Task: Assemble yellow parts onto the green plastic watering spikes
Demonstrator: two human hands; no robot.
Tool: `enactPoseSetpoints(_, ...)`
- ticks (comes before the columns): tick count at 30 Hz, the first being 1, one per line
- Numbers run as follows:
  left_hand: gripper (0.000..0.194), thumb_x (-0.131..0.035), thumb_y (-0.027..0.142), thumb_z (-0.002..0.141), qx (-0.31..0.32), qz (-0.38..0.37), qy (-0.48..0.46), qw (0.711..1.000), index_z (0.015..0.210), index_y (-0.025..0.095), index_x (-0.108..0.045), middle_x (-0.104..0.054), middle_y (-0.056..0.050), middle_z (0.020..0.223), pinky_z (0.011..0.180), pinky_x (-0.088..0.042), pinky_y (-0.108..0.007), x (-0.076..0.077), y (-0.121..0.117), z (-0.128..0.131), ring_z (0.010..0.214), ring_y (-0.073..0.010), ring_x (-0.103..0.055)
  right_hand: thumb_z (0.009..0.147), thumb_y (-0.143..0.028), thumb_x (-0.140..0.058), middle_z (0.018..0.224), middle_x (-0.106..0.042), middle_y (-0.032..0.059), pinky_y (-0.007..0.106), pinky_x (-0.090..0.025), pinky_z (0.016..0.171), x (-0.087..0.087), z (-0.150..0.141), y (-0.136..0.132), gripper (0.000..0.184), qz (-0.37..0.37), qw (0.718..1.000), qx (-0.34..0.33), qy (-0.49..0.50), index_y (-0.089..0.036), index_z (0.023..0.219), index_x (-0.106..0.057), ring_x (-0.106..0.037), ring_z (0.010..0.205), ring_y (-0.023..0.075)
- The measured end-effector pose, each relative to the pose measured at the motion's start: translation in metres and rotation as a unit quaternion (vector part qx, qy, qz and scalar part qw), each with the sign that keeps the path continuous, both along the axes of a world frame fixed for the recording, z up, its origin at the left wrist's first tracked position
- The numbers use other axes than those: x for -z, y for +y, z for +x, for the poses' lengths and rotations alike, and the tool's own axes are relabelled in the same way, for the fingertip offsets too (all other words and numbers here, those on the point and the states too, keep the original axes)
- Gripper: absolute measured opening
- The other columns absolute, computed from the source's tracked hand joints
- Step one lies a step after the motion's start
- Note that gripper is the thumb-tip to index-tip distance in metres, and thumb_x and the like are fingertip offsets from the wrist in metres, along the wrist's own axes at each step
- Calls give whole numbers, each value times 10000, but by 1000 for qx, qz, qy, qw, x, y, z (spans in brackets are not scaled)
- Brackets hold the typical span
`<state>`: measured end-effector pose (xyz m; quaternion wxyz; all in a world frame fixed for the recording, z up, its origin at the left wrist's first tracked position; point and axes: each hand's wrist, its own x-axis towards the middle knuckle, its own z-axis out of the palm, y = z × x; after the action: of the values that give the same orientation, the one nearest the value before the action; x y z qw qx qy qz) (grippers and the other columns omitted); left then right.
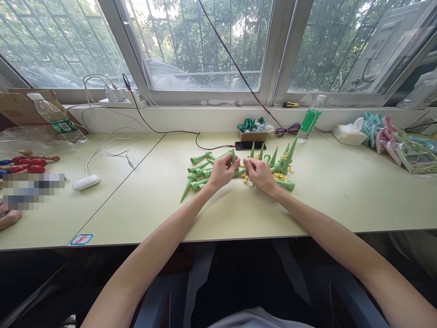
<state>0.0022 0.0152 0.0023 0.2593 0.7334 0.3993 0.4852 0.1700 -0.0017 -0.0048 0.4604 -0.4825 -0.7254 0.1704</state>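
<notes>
My left hand (222, 172) is closed around a green plastic spike (233, 156), whose pointed tip rises above the fingers. Close beside it, my right hand (261, 175) is pinched shut, and what its fingers hold is too small to make out. A bit of yellow shows between the two hands. Left of my left hand lies a pile of green plastic spikes with ridged caps (196, 172). Behind and right of my right hand, more green spikes (289, 154) point upward, with small yellow plastic pieces (291, 170) scattered among them.
A phone (251, 146) on a cable lies behind the spikes, before a small box (253, 136). Water bottles stand at right (310, 119) and lean at left (58, 119). A white charger (86, 182), tissue pack (350, 133) and coloured clips (387, 136) lie around. Another person's hand (10, 218) rests far left.
</notes>
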Motion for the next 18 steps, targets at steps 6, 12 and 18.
enactPoseSetpoints(6, 238, -553, 391, 914, -31, -4, 8, 999, 791, 189, -581, -561, -5, 714, 607, -365, -269, -2, -1, 0, 637, -125, -447, 937, -468, -572, 863, -712, 53, 290, -437, 617, -3, 0, -3, 274, -4, 999, -46, 14, -201, 971, -624, -601, 639, 161)
enactPoseSetpoints(12, 213, -548, 367, 912, -33, 8, 27, 999, 791, 193, -567, -549, 10, 693, 602, -353, -265, -4, -5, 0, 607, -115, -395, 947, -437, -545, 695, -625, 12, 282, -404, 606, 3, -2, -1, 258, 4, 998, -55, 2, -205, 861, -615, -525, 610, 153)
enactPoseSetpoints(18, 223, -540, 370, 919, -25, 16, 31, 999, 784, 193, -551, -556, 11, 699, 599, -349, -263, -2, -4, -1, 606, -112, -390, 986, -522, -478, 581, -548, -6, 281, -341, 574, 5, -1, 1, 437, 2, 999, -46, -30, -211, 681, -520, -439, 548, 135)
